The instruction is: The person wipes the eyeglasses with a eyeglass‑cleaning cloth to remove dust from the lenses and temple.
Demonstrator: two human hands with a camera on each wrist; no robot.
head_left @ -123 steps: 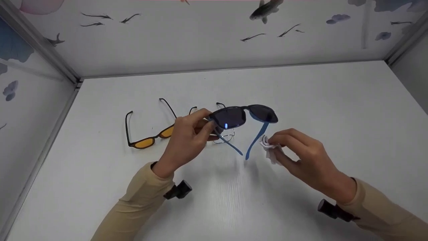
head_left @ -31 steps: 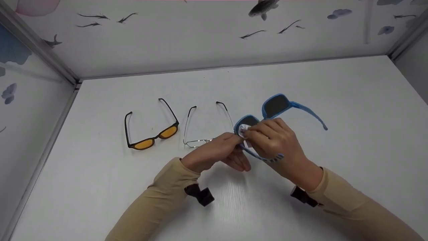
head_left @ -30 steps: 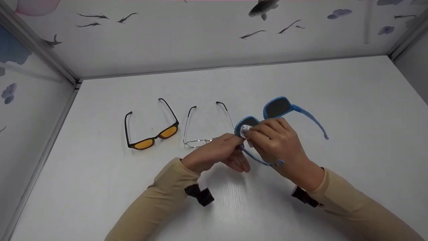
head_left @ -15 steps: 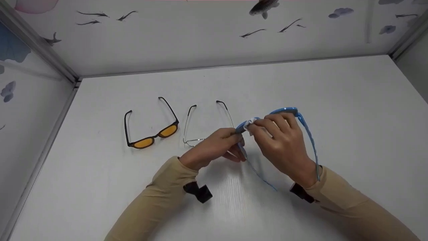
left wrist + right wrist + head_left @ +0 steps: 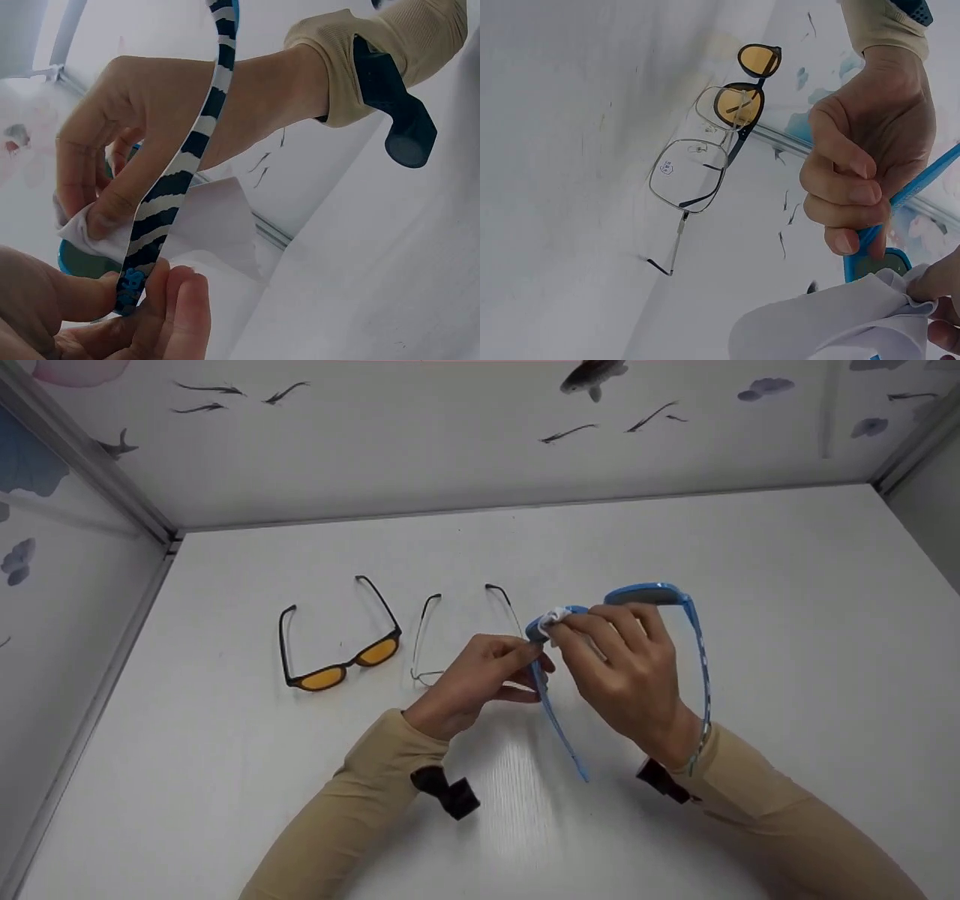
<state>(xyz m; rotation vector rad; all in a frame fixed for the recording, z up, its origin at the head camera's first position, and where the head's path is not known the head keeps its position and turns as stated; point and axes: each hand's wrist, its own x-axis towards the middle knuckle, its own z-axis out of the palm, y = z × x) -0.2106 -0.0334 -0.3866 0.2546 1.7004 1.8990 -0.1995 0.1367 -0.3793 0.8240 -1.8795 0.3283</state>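
Note:
My left hand (image 5: 480, 679) pinches blue-framed sunglasses (image 5: 646, 593) near one hinge, holding them above the table. Their dark lenses face downward and toward me, and both temples are unfolded. One temple (image 5: 178, 176) shows black-and-white stripes in the left wrist view. My right hand (image 5: 626, 667) pinches a white cloth (image 5: 553, 619) against the lens nearest my left hand. In the right wrist view the cloth (image 5: 825, 322) hangs loose below the lens. The right hand covers the bridge and part of that lens in the head view.
Black-framed glasses with orange lenses (image 5: 322, 679) lie unfolded on the white table (image 5: 187, 780) at the left. Thin wire-framed glasses (image 5: 418, 641) lie beside them, partly behind my left hand. A printed wall panel (image 5: 420, 457) closes off the back.
The sunglasses came from front-outward to turned over, and the cloth came onto the lens. In the last second they tilted, their temples swinging down toward me; both hands shifted slightly upward.

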